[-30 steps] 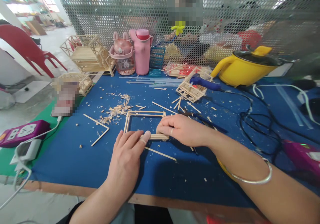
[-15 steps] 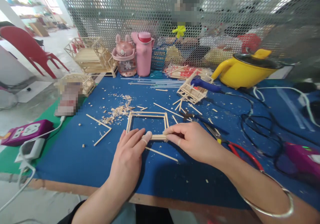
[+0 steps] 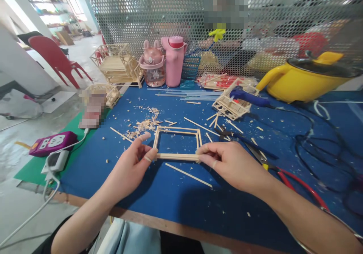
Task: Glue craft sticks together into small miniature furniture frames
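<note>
A small rectangular frame of thin wooden sticks is between my two hands at the middle of the blue table. My left hand pinches its near left corner between thumb and fingers. At the near right corner, my right hand grips it the same way. One loose wooden stick lies in front of the frame, touching neither hand. Another stick lies beyond my left hand, which partly covers that spot. Short offcuts are heaped behind the frame.
Pliers with red handles lie by my right forearm. A blue glue gun rests against a small stick structure. Behind stand a yellow pot, a pink bottle and a larger stick model. A phone is at left.
My left hand has moved from lying over the frame's near side to pinching its near left corner. My right hand stays on the right corner. The view has shifted left.
</note>
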A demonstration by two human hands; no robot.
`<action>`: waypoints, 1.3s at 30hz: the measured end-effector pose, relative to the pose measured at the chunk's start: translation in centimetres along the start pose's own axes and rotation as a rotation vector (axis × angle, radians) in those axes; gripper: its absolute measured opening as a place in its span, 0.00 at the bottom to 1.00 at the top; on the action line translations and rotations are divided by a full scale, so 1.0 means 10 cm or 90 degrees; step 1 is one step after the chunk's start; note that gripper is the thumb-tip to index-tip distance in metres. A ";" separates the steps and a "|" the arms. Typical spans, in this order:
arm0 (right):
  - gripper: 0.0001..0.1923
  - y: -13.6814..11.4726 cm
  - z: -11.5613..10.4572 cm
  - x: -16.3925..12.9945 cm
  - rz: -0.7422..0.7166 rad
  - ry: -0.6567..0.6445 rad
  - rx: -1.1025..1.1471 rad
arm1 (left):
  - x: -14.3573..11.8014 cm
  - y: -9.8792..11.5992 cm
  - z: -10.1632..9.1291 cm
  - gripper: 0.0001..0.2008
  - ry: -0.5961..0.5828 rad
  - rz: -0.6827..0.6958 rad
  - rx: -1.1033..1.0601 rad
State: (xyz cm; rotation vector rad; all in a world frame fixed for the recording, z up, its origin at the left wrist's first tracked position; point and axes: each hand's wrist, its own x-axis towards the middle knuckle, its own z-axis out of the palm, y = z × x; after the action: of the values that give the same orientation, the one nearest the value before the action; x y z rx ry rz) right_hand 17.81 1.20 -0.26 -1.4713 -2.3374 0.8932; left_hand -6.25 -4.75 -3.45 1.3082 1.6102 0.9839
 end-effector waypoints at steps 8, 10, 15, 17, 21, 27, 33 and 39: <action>0.10 0.03 -0.01 -0.01 0.005 -0.005 0.010 | 0.00 0.08 0.05 0.31 -0.098 -0.093 -0.246; 0.10 0.05 0.00 -0.01 0.013 -0.019 0.028 | -0.06 0.06 0.06 0.33 -0.090 -0.113 -0.269; 0.10 0.07 0.02 -0.01 0.019 -0.036 0.051 | -0.16 -0.02 0.11 0.32 0.009 -0.135 -0.307; 0.10 0.08 0.03 -0.01 0.017 -0.036 0.052 | -0.17 -0.04 0.13 0.31 0.039 -0.150 -0.355; 0.11 0.10 0.03 0.01 0.016 -0.052 0.077 | -0.17 -0.03 0.13 0.32 0.031 -0.149 -0.405; 0.11 0.10 0.04 0.03 0.019 -0.047 0.092 | -0.18 0.01 0.08 0.34 -0.004 -0.155 -0.419; 0.12 0.11 0.05 0.02 0.020 -0.051 0.105 | -0.12 0.02 0.10 0.36 -0.011 -0.160 -0.406; 0.14 0.14 0.03 0.05 -0.003 -0.060 0.111 | -0.12 -0.01 0.15 0.36 0.030 -0.136 -0.356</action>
State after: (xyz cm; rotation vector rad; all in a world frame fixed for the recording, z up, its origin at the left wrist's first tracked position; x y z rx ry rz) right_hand 18.43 1.99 -1.35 -1.3812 -2.2600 1.1553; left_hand -4.72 -5.85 -3.95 0.7227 1.3379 1.2208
